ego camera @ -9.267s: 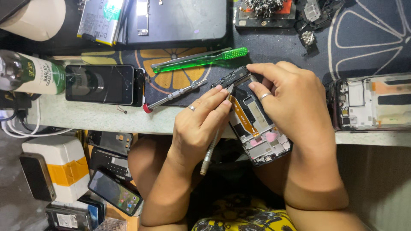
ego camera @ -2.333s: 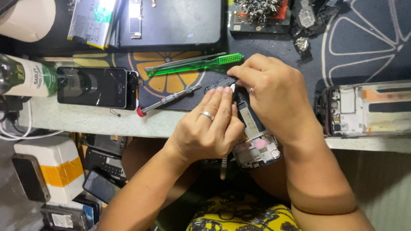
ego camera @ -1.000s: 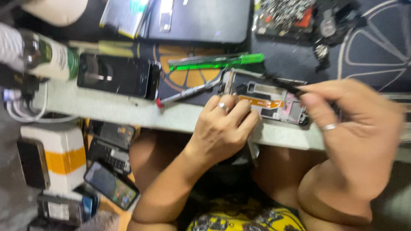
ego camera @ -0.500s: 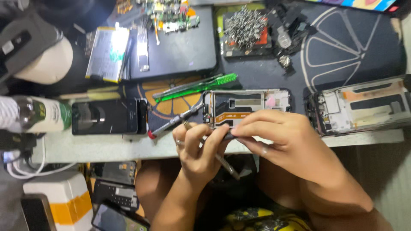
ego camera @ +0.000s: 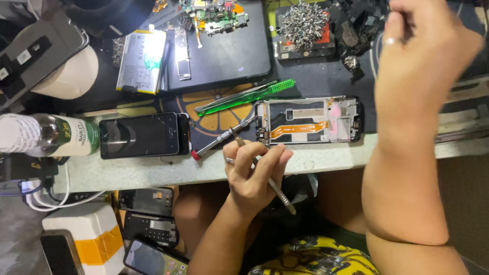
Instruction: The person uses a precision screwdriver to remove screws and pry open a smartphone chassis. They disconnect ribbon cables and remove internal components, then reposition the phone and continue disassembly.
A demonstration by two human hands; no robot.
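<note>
Two bare hands over a cluttered repair bench. Left hand (ego camera: 254,170) — fingers closed in a pen grip on a slim metal precision screwdriver (ego camera: 265,173), its tip up near the lower left corner of the opened phone frame with an orange flex ribbon (ego camera: 308,121); the shaft trails back below the bench edge. Right hand (ego camera: 423,51) — raised well above the bench and blurred; fingers gathered, but whether they pinch anything cannot be told.

The frame lies flat on the dark orange-slice-patterned work mat (ego camera: 214,114), at the near edge of the bench, touched by neither hand.

Nearby items:
- green-bristled plastic brush (ego camera: 247,97), beside metal tweezers (ego camera: 234,95)
- red-tipped second screwdriver (ego camera: 219,140), just left of the frame
- black phone lying face up (ego camera: 140,135)
- white-and-green labelled bottle on its side (ego camera: 48,135)
- flat silver battery pack (ego camera: 140,61)
- red tray heaped with small metal screws (ego camera: 303,23)

Handling note: the step appears to be working screws at the frame. Best done, by my judgement, with the frame pinned flat by the free hand, the driver upright and seated squarely before turning.

Change from half a second earlier: the right hand then rested low beside the left at the frame's near edge; now it is lifted away to the upper right. The frame lies in the same place.
</note>
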